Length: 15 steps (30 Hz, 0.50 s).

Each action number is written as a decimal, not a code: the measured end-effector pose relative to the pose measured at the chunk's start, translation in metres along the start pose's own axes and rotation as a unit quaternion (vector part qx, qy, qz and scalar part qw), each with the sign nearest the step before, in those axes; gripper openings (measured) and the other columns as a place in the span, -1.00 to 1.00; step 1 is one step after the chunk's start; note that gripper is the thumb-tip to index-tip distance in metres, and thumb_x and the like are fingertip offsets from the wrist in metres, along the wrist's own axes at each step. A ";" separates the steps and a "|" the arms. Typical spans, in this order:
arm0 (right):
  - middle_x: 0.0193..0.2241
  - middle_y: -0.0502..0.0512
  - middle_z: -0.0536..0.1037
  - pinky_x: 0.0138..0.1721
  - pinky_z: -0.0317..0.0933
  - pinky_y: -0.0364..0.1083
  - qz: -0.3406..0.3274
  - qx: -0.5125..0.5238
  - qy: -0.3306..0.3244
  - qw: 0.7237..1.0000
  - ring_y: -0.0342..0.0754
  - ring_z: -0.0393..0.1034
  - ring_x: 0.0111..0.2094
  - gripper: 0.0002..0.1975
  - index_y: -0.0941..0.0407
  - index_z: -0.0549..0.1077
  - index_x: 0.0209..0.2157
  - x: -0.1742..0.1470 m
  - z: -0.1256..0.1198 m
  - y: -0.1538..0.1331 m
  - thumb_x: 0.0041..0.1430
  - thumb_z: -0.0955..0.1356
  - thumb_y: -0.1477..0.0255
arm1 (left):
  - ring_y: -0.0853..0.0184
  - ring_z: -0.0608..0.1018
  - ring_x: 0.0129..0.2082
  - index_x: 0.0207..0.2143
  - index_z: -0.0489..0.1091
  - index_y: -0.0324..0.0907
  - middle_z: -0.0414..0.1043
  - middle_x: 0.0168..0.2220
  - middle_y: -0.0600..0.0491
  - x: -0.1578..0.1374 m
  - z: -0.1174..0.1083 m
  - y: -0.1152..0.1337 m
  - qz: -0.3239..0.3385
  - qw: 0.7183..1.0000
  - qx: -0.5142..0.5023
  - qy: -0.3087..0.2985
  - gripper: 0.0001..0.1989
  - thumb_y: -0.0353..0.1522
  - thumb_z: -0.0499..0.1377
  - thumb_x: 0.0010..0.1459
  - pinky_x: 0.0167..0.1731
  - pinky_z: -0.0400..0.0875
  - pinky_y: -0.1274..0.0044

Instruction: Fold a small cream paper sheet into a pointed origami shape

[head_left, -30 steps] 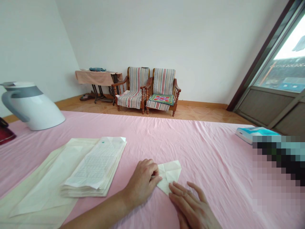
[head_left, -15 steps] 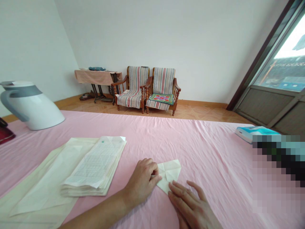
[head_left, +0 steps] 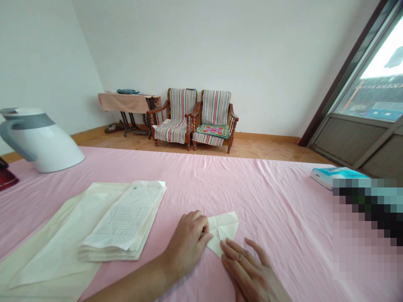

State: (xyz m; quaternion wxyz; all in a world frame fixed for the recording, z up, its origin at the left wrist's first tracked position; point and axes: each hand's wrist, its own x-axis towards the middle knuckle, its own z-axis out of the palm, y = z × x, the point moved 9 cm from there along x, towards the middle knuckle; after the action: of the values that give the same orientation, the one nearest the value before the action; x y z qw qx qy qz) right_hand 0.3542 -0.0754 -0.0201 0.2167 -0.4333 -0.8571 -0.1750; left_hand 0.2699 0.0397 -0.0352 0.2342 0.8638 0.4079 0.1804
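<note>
My L hand [head_left: 190, 241] pinched the left side of the folded paper [head_left: 226, 224] btwn thumb & curled fingers; my R hand [head_left: 253, 270] lay palm down, fingertips on the paper's lower right edge, fingers mostly together w/ one sticking out apart; the paper was on the pink cloth [head_left: 252, 188], right in front of me, to the R of the grid-paper stack [head_left: 126, 220]; white jug [head_left: 58, 144] stood back L, blue-&-white pack [head_left: 340, 173] far R.

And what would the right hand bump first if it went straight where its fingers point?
The paper, which the right hand touches; sliding over it, probably the left hand next, though depth is unclear.
</note>
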 end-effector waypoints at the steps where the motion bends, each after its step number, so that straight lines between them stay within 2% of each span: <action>1: -0.03 0.06 0.56 -0.01 0.25 -0.06 0.000 -0.002 0.000 1.000 -0.06 0.46 -0.01 -0.62 0.11 0.44 -0.11 0.000 0.000 0.000 0.03 0.23 0.63 | 0.29 0.37 -0.29 -0.49 0.27 -0.21 0.33 -0.38 0.09 0.000 0.000 0.000 0.000 1.000 0.002 0.001 -0.81 -0.50 0.20 0.14 -0.25 0.16 0.47; 7: -0.04 0.02 0.57 0.01 0.24 -0.08 0.011 0.012 0.007 1.000 -0.08 0.46 -0.02 -0.59 0.10 0.43 -0.10 0.002 -0.003 0.001 0.01 0.23 0.66 | 0.29 0.38 -0.26 -0.43 0.27 -0.19 0.34 -0.33 0.09 -0.001 -0.002 0.002 0.024 0.999 0.013 0.023 -0.84 -0.56 0.14 0.16 -0.24 0.22 0.47; 10: -0.05 0.05 0.57 -0.01 0.27 -0.05 0.022 0.032 0.000 0.999 -0.05 0.47 -0.03 -0.57 0.09 0.43 -0.09 0.003 -0.003 0.003 -0.01 0.24 0.66 | 0.26 0.37 -0.25 -0.40 0.29 -0.19 0.34 -0.30 0.06 -0.007 -0.002 0.018 0.105 0.991 0.074 0.031 -0.86 -0.54 0.13 0.21 -0.23 0.25 0.44; 15: -0.02 0.05 0.55 -0.01 0.29 -0.04 0.024 0.046 -0.023 0.998 -0.03 0.47 -0.02 -0.49 0.07 0.42 -0.03 0.003 0.002 0.003 -0.04 0.23 0.67 | 0.28 0.38 -0.32 -0.35 0.32 -0.21 0.38 -0.33 0.04 -0.035 0.014 0.049 0.263 0.951 0.161 -0.025 -0.90 -0.50 0.11 0.27 -0.29 0.32 0.46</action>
State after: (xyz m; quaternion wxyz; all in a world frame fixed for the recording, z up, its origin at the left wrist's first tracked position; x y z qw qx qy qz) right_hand 0.3548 -0.0704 -0.0196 0.2210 -0.4468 -0.8585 -0.1205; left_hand 0.2859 -0.0191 -0.0244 0.0463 0.9709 0.1844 0.1455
